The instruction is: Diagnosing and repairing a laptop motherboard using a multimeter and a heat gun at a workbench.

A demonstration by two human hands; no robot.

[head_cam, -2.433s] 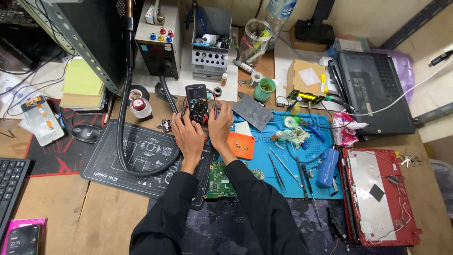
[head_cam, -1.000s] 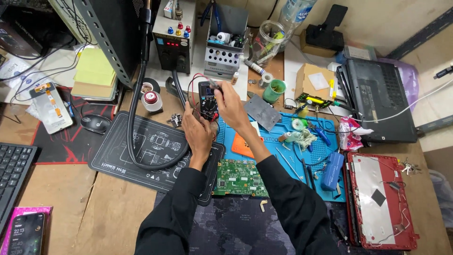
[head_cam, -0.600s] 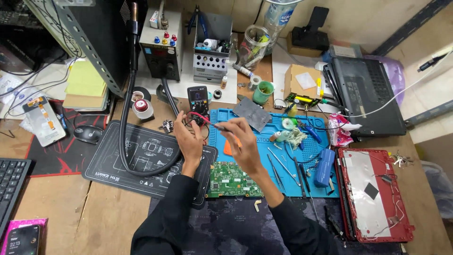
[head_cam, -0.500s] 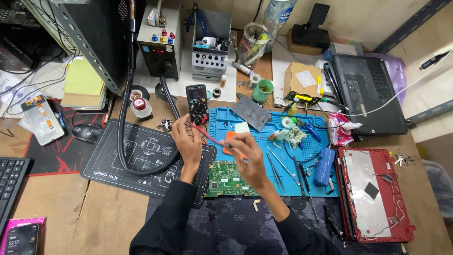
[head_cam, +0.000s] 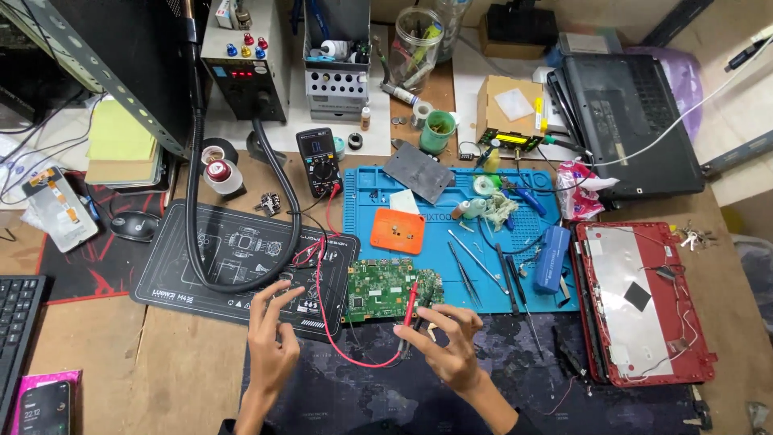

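The left hand (head_cam: pixel 272 338) is held open, fingers spread, over the edge of the black mat (head_cam: pixel 241 262) on the table (head_cam: pixel 161 379). The green circuit board (head_cam: pixel 386 290) is located just right of that mat. The red probe (head_cam: pixel 409 310) is pinched in the right hand (head_cam: pixel 443 342), its tip set on the board's lower edge.

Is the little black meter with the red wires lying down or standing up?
Lying down. The black meter rests flat on its back on the desk, dial facing up.
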